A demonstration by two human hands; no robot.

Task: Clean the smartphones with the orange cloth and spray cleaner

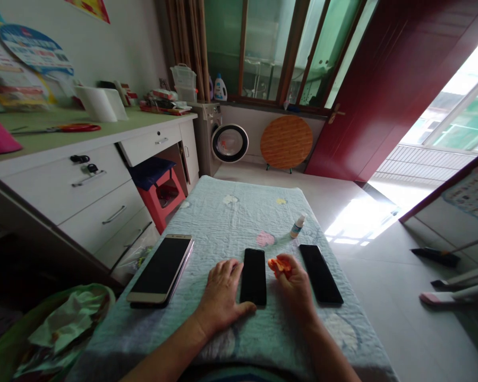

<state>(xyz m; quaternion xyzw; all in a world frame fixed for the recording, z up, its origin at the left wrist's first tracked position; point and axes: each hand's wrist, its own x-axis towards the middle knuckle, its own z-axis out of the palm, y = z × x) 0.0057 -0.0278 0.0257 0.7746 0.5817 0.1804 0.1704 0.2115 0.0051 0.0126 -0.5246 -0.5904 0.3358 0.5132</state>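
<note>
Currently | left hand [222,297] spread flat, thumb against slim black phone [254,276] at mid-table | right hand [297,286] pinched around crumpled orange cloth [279,265] beside its top corner, off the glass | progress: seemingly early; gold-framed phone [162,268], second black phone [321,273], small spray bottle [298,225] untouched.

Most of the orange wad [279,264] hidden inside the right hand [293,285]; make unclear. Label on bottle [298,225] too small to read. Dark edge under gold phone [162,269], rest hidden. Both forearms [171,350] and green bag [0,345] cut by bottom edge.
</note>
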